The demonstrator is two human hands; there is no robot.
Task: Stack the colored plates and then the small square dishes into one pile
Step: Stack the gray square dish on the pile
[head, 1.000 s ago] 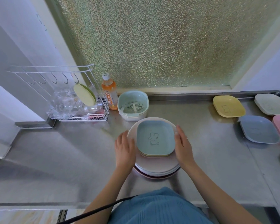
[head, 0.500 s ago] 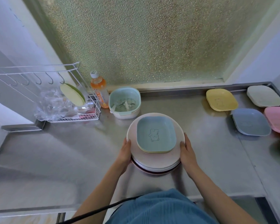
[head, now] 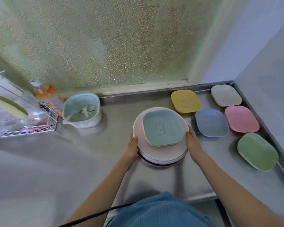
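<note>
A pile of round plates [head: 161,153] sits on the steel counter, pale pink on top. A light blue square dish [head: 162,128] with an animal drawing lies on the pile, over another yellowish dish edge. My left hand [head: 132,148] grips the pile's left side and my right hand [head: 193,143] grips its right side. Loose square dishes lie to the right: yellow [head: 185,101], white [head: 226,95], blue-grey [head: 211,122], pink [head: 241,118] and green [head: 257,151].
A mint strainer bowl [head: 82,110] with a white spoon stands at the back left, beside an orange bottle [head: 45,94] and a wire rack [head: 23,118]. Frosted glass rises behind the counter [head: 56,161]. A wall closes the right side.
My hands dropped from the square dish's sides to the plate pile's sides. The pile has shifted right toward the loose dishes, and the view swung right, showing the green dish.
</note>
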